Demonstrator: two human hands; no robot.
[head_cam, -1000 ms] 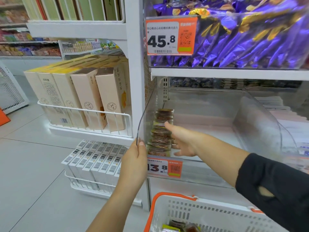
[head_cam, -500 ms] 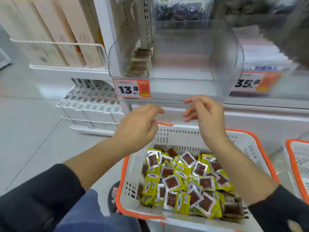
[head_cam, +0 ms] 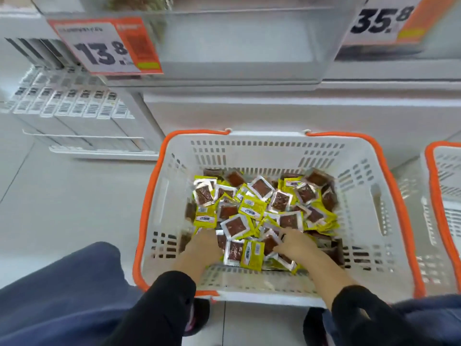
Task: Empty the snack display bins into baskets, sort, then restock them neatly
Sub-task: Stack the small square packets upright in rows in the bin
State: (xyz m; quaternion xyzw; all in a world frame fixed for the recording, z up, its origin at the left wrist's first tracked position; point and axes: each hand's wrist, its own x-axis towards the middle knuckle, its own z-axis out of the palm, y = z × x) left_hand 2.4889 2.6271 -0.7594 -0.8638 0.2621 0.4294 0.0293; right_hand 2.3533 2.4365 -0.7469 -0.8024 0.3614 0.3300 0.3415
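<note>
The fingers of both hands are sunk into a heap of snack packets (head_cam: 262, 208), so whether they are spread, curled or pinching any packet cannot be told; the picture is also smeared by motion. The left hand (head_cam: 199, 248) sits in the lower middle of the frame, at the near left side of the heap, its fingertips hidden under the packets. The right hand (head_cam: 296, 243) lies just to the right of it, knuckles up, touching the packets at the near right side of the heap. Both forearms cross the near rim of the basket (head_cam: 274, 151), a white slotted one with an orange rim, which stands on the pale floor in the centre of the frame. The packets, yellow-edged with clear windows over dark red-brown contents, lie jumbled across the basket's bottom. At the right edge of the frame a second basket (head_cam: 446, 176) of the same kind stands just beside the first. Along the top of the frame runs a clear display bin (head_cam: 237, 46), with a price tag (head_cam: 107, 46) reading 13.8 at the upper left and another tag (head_cam: 384, 21) reading 35.8 at the upper right. White boxes (head_cam: 67, 108) fill a low rack at the left.
</note>
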